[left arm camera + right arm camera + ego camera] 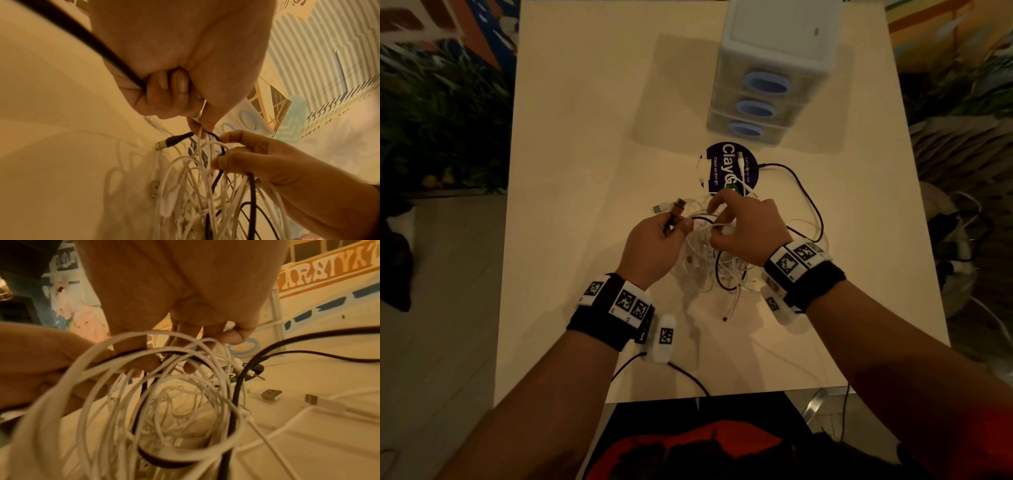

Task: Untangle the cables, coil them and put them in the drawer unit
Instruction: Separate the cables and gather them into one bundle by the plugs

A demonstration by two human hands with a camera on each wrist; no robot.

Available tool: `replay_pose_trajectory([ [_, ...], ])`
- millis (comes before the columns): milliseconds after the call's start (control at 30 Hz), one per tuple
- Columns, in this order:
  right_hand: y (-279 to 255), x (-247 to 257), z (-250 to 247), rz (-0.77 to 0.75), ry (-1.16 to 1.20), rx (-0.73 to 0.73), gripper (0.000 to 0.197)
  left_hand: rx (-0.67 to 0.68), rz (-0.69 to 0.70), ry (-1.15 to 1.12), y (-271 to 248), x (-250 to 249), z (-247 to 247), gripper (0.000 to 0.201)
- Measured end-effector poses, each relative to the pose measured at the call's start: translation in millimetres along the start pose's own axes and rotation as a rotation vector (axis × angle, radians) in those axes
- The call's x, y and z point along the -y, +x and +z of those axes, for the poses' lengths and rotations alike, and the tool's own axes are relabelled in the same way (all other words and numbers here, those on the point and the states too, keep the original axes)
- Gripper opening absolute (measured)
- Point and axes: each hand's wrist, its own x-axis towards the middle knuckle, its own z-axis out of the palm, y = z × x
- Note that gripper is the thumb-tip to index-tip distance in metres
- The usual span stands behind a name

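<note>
A tangle of white and black cables (719, 270) lies mid-table, partly lifted between both hands. My left hand (678, 228) grips a black cable just behind its orange-tipped USB plug (677, 207); in the left wrist view the left hand (197, 125) also pinches a thin white strand. My right hand (717, 222) pinches white and black loops (218, 149) at the top of the tangle. In the right wrist view the fingers (189, 368) reach in among the loops (164, 394). The drawer unit (767, 68) stands at the back right, its three blue-ringed drawers closed.
A round dark blue sticker (726, 168) sits on the table (585, 137) between the tangle and the drawers. One black cable (815, 205) loops out to the right. Loose USB plugs (271, 394) lie right of the tangle. Floor and plants border the table.
</note>
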Motion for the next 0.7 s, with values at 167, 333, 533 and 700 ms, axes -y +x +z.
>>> replay_pose_trajectory([
  [167,-0.9,-1.8,-1.9,-0.056,0.044,-0.021,0.031,-0.038,-0.044,0.016,3.9,9.2,1.9,0.025],
  [333,-2.4,-8.9,-7.3,-0.026,0.103,0.018,0.015,-0.052,-0.073,0.069,7.6,13.9,1.0,0.022],
  [533,-0.6,-11.6,-15.4,-0.035,0.177,0.025,0.02,-0.092,0.092,0.001,-1.6,-4.4,-3.5,0.028],
  [700,1.3,-10.9,-18.7,-0.036,0.222,0.105,0.019,0.043,0.226,0.204,-5.1,-15.0,6.8,0.036],
])
